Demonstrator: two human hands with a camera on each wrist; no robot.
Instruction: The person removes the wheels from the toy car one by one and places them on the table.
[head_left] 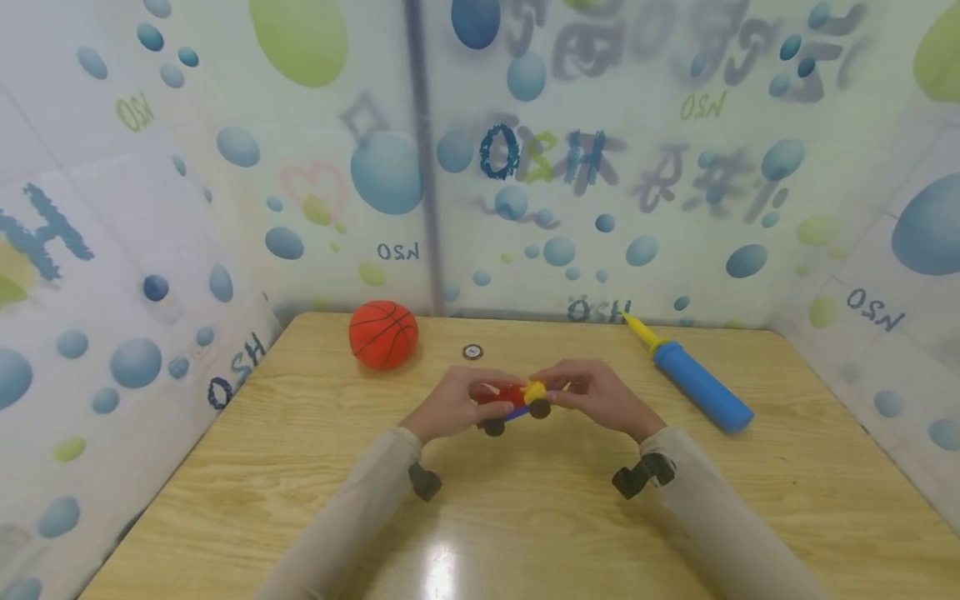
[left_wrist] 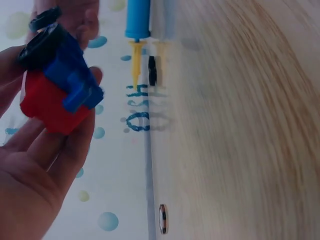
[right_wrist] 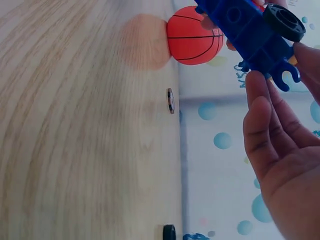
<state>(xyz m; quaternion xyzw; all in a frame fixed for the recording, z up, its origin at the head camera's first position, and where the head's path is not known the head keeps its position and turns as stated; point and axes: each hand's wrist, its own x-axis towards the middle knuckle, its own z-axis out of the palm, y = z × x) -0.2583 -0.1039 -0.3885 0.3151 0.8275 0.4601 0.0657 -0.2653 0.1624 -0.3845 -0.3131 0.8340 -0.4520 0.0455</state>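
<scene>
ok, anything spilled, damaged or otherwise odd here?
No spill visible; the parts in view of the toy car, red ball and blue pump look undamaged. One oddity: the large H2O lettering on the back wall runs backwards, O first, perhaps seen from behind.

I see room to pass low over the surface (head_left: 540,525), between the two sleeves (head_left: 348,512). Beyond the lifted toy car (head_left: 512,397), a disc (head_left: 472,352) lies in the way; the ball (head_left: 383,335) bars the far left, the blue pump (head_left: 701,385) the right, the patterned wall (head_left: 667,283) the back.
</scene>
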